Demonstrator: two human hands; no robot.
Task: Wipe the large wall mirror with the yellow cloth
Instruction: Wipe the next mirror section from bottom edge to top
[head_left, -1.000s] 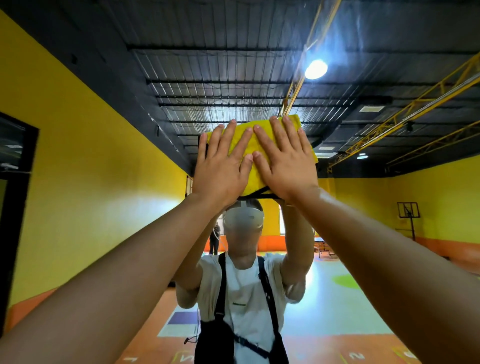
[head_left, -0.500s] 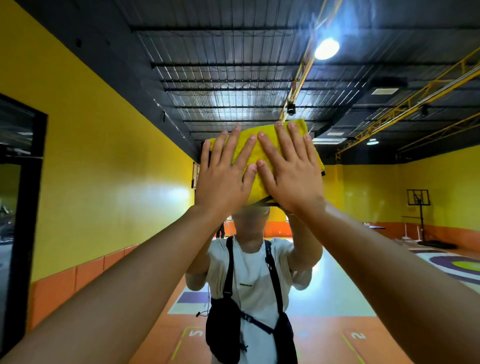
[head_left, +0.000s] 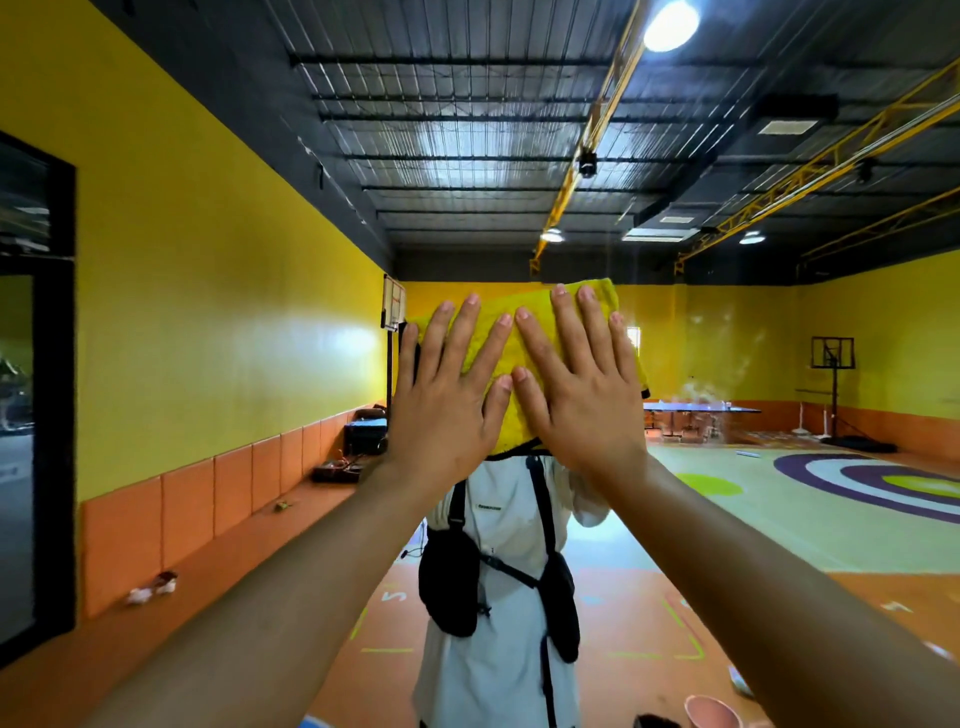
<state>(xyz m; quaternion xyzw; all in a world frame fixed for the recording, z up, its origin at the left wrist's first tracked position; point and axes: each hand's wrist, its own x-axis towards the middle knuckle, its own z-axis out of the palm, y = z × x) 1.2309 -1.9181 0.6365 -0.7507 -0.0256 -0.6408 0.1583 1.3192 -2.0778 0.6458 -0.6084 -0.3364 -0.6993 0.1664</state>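
Note:
The large wall mirror (head_left: 727, 364) fills the whole view and reflects a yellow-walled hall. A folded yellow cloth (head_left: 511, 358) lies flat against the glass at about head height. My left hand (head_left: 447, 395) and my right hand (head_left: 576, 389) press on it side by side, fingers straight and spread, thumbs nearly touching. The cloth's lower edge and the reflected head behind it are hidden by my hands. My own reflection in a white shirt with a black chest harness (head_left: 498, 571) stands below the cloth.
The reflection shows an orange padded wall base (head_left: 208, 493) on the left, a dark door frame (head_left: 52, 389) at far left, a table-tennis table (head_left: 701, 413) and a basketball stand (head_left: 834, 395) at the right. A pink cup (head_left: 711, 712) sits at the bottom edge.
Both hands have slid the cloth down the mirror, from the reflected ceiling level to over the reflected head. The camera has tilted down, so more floor shows.

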